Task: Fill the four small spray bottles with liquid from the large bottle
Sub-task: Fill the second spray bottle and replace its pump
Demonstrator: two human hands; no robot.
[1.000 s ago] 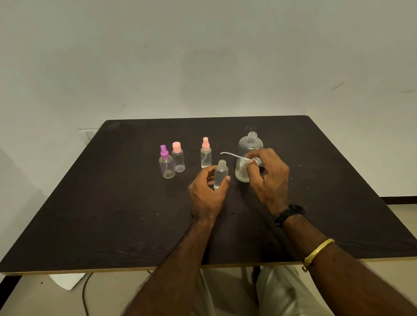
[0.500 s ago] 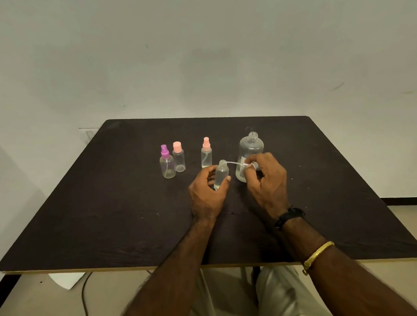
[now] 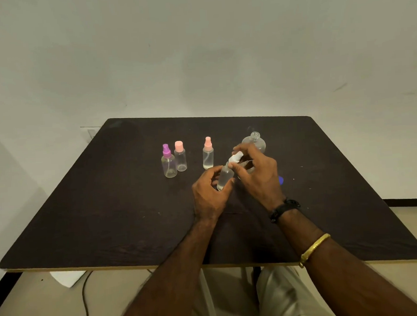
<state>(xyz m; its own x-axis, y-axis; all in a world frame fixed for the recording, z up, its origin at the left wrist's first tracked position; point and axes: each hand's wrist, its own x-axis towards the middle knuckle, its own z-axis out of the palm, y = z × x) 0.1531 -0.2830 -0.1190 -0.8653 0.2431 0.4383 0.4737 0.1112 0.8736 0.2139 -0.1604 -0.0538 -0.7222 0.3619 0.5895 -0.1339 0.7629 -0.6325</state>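
My left hand (image 3: 208, 193) grips a small clear spray bottle (image 3: 224, 177) standing near the table's middle. My right hand (image 3: 257, 174) pinches a white spray head (image 3: 235, 158) right at that bottle's neck. The large clear bottle (image 3: 256, 144) stands uncapped just behind my right hand, partly hidden by it. Three small bottles stand to the left: one with a purple sprayer (image 3: 168, 164), one with a pink cap (image 3: 180, 157) and one with a pink sprayer (image 3: 208, 154).
The dark wooden table (image 3: 108, 212) stands against a pale wall. A small blue object (image 3: 281, 179) peeks out behind my right wrist. A cable (image 3: 86, 304) and a white sheet (image 3: 66, 277) lie on the floor at the front left.
My right hand has carried the white spray head with its dip tube leftward from in front of the large bottle down onto the neck of the small bottle in my left hand.
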